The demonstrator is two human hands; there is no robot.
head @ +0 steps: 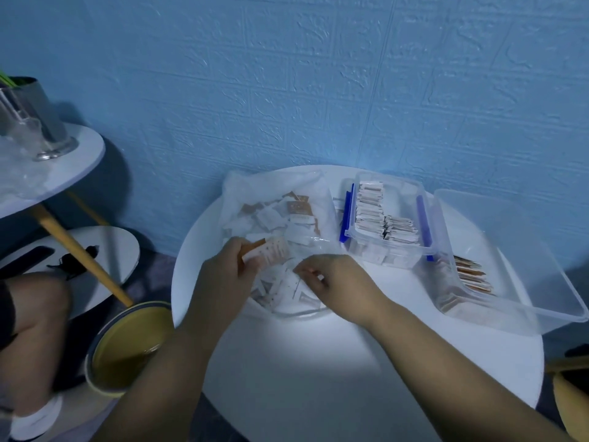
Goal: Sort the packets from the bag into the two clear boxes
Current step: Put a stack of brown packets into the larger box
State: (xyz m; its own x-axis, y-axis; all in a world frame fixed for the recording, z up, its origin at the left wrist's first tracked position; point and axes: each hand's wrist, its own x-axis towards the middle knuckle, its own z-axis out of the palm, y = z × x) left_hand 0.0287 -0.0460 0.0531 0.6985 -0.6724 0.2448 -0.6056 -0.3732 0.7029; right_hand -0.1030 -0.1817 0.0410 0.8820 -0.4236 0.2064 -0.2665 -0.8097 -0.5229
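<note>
A round white table [287,362] stands against a blue wall [318,90], and on it a clear bag [271,193] lies open toward the person, with loose packets [274,218], white and orange-brown, heaped inside. At the bag's near left corner the left hand [220,275] grips a small stack [267,250] of packets, thumb on top and fingers curled beneath, the stack raised just above the bag. At the bag's mouth, just right of the left hand, the right hand [331,279] hovers low with its fingers curled; a white packet [320,277] shows pinched between thumb and forefinger. Just right of the bag sits a clear box [376,255] with blue clips, packed with upright rows [379,215] of packets. Farther right of the bag, touching that box, a larger box [510,237] holds a short row [471,275] of orange-edged packets at its near left end. Left of the bag, off the table and lower, stands a yellow bin [127,346]. Well to the bag's left a second table [63,161] carries a metal cup [41,116].
</note>
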